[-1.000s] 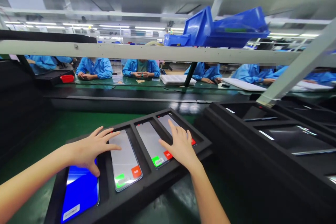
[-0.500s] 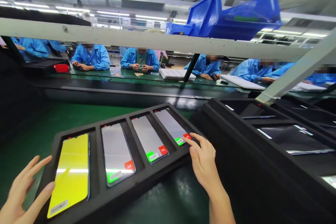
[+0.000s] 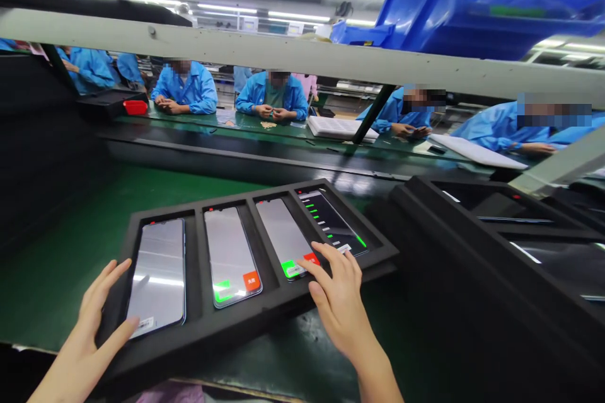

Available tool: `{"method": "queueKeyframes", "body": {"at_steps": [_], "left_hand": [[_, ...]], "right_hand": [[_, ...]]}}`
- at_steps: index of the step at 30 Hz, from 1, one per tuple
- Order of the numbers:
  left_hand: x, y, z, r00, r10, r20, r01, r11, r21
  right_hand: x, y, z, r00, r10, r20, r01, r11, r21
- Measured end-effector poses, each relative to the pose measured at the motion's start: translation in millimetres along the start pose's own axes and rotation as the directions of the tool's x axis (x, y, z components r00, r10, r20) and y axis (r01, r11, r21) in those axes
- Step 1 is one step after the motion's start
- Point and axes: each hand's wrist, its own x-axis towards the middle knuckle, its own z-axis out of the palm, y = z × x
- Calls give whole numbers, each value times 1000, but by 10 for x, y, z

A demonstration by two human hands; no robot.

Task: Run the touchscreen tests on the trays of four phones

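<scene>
A black foam tray [image 3: 265,308] lies in front of me with several phones in its slots. My left hand [image 3: 89,334] rests open at the tray's near left corner, fingers spread beside the leftmost phone [image 3: 158,274], whose screen is grey. My right hand [image 3: 338,293] is open over the tray's front edge, with fingertips at the bottom of the third phone [image 3: 286,242] and the rightmost phone [image 3: 333,223]. That rightmost phone has a dark screen with green bars. The second phone [image 3: 230,258] shows green and red buttons. Neither hand holds anything.
More black trays [image 3: 496,227] with phones are stacked to the right. A green mat [image 3: 70,227] covers the bench. A conveyor [image 3: 246,151] runs across beyond it, with several people in blue coats seated behind. A grey rail [image 3: 302,60] and blue bins [image 3: 454,6] hang overhead.
The leftmost screen went from blue to yellow to grey. The rightmost screen turned dark with green bars. My left hand left the screens and settled at the tray's corner; my right hand slid to the front edge.
</scene>
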Motion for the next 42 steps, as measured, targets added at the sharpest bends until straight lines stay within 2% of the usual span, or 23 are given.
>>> {"method": "queueKeyframes", "body": {"at_steps": [2, 4, 9, 14, 18, 21, 24, 27, 29, 31, 34, 38, 42], "left_hand": [[-5, 11, -1, 999, -52, 2, 52, 993, -102], [0, 38, -23, 1000, -19, 7, 19, 995, -101], [2, 115, -107, 988, 150, 42, -152, 987, 44], [1, 43, -154, 977, 213, 26, -214, 968, 130], [25, -42, -206, 944, 291, 152, -322, 912, 255], [32, -28, -241, 934, 303, 188, -347, 892, 291], [13, 7, -254, 942, 262, 209, -305, 930, 207], [-17, -25, -214, 982, 149, 113, -146, 989, -33], [-27, -87, -157, 997, 27, 76, -8, 972, -236], [-24, -147, -93, 990, -56, 132, 102, 920, -377], [-2, -168, -34, 976, -70, 205, 151, 896, -417], [20, -91, -41, 971, -109, 215, 192, 889, -416], [6, -79, -31, 970, -174, 171, 237, 839, -490]], "right_hand": [[19, -43, 32, 1000, -21, 0, 21, 1000, 1], [28, -35, 55, 999, -31, -19, 31, 1000, 5], [24, 29, 94, 998, -28, -61, 29, 999, 14], [33, -46, 126, 996, -34, -88, 41, 996, 78], [54, -107, 124, 997, -18, -76, 25, 995, 94], [59, -114, 121, 996, -27, -88, 37, 993, 112], [50, -102, 147, 988, -115, -101, 126, 986, 113], [24, -127, 200, 982, -168, -82, 177, 975, 131], [6, -178, 230, 981, -180, -77, 190, 969, 157], [0, -244, 246, 980, -182, -83, 195, 965, 174], [28, -346, 236, 965, -247, -86, 257, 955, 145], [122, -521, 181, 909, -416, 20, 414, 909, 52], [209, -713, 123, 889, -454, 65, 456, 890, -21]]}}
